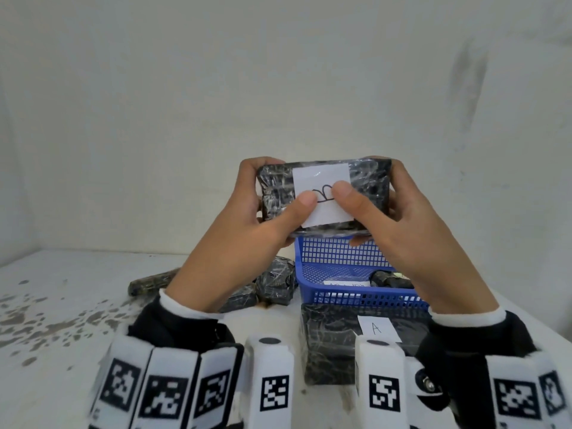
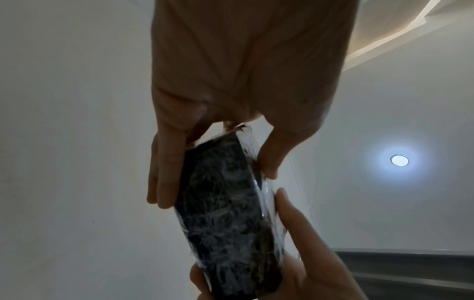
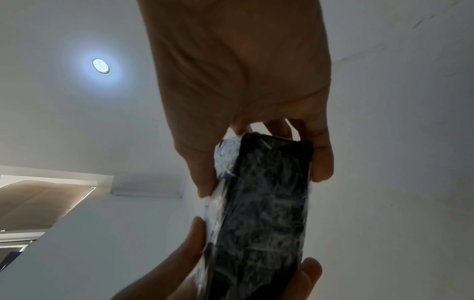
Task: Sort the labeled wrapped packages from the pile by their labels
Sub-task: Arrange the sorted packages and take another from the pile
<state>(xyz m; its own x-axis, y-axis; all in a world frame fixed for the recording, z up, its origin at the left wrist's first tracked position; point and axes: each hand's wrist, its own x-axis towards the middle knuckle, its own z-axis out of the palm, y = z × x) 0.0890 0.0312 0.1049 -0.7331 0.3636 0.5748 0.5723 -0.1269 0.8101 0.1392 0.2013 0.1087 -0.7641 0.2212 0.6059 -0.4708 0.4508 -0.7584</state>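
A dark package wrapped in clear film is held up in front of me, its white label facing me with a handwritten mark partly covered by both thumbs. My left hand grips its left end and my right hand grips its right end. In the left wrist view the package shows edge-on between the fingers; the right wrist view shows the same package from the other end. A second wrapped package with a label "A" lies on the table below.
A blue mesh basket stands behind the "A" package, holding a wrapped package and a paper label. A pile of several dark wrapped packages lies left of the basket. The white table has grey stains at left.
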